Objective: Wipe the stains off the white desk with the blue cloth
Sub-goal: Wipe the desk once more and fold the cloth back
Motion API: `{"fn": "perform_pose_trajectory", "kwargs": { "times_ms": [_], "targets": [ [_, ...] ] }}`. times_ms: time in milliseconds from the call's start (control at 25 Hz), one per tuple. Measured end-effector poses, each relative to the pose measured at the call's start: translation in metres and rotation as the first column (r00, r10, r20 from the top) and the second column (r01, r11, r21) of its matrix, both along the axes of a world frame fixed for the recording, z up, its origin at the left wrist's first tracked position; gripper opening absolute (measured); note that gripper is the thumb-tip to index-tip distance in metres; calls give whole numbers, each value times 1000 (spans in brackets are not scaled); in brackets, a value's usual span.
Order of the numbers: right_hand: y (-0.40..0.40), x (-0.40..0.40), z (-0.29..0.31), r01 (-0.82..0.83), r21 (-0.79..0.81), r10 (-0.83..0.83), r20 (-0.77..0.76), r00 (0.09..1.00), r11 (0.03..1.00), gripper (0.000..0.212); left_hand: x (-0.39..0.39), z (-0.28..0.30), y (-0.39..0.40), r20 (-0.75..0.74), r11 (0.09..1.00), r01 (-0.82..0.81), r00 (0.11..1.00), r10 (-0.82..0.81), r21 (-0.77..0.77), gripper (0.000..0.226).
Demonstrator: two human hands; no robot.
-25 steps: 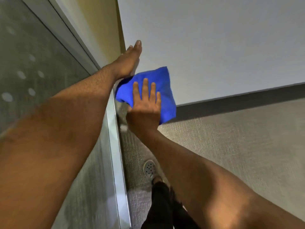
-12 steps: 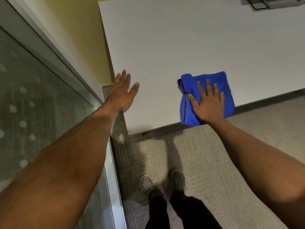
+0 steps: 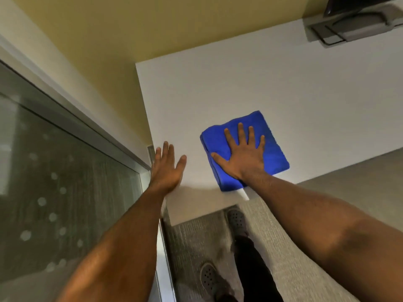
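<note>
The folded blue cloth lies flat on the white desk, near its front edge. My right hand presses down on the cloth with the palm flat and the fingers spread. My left hand rests open at the desk's left edge, close to the front corner, holding nothing. It sits a short gap left of the cloth. I cannot make out any stains on the desk surface.
A grey monitor base stands at the desk's far right. A yellow wall runs behind and left of the desk, and a frosted glass partition fills the left. My shoes stand on grey carpet below the desk edge.
My right hand has slid the cloth from the desk's front edge further onto the surface. My left hand has moved from beside the desk onto its left front corner.
</note>
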State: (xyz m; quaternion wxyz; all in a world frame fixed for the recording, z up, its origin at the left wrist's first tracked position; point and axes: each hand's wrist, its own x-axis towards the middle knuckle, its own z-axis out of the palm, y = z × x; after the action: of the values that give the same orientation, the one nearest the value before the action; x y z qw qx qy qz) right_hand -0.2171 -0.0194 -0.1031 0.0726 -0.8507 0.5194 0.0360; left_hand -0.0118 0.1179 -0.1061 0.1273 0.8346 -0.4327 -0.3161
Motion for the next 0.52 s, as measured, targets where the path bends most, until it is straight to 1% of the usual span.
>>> {"fn": "perform_pose_trajectory", "kwargs": {
  "times_ms": [80,200,280,360,400,480,520],
  "targets": [
    [-17,16,1,-1,20,0,22,1000,1000,93,-2,7,-3,32,999,-34,999,34,4,70],
    [-35,32,6,1,84,-5,43,999,996,92,-4,21,-14,117,996,-71,991,64,59,69],
    [-43,38,13,-29,119,22,56,998,992,89,-8,38,-35,140,976,-197,973,183,90,66],
    [-47,38,22,-70,135,58,93,994,988,85,-16,52,-59,82,916,-396,917,391,67,65],
    [-49,35,28,-92,133,75,127,989,987,80,-23,58,-70,38,884,-465,885,464,44,62],
    [-64,18,41,-114,93,91,220,971,989,70,-44,67,-86,-51,836,-549,835,548,-5,53],
    [-71,6,46,-86,62,66,264,962,994,64,-56,70,-90,-100,815,-579,812,575,-10,51]
  ]
}}
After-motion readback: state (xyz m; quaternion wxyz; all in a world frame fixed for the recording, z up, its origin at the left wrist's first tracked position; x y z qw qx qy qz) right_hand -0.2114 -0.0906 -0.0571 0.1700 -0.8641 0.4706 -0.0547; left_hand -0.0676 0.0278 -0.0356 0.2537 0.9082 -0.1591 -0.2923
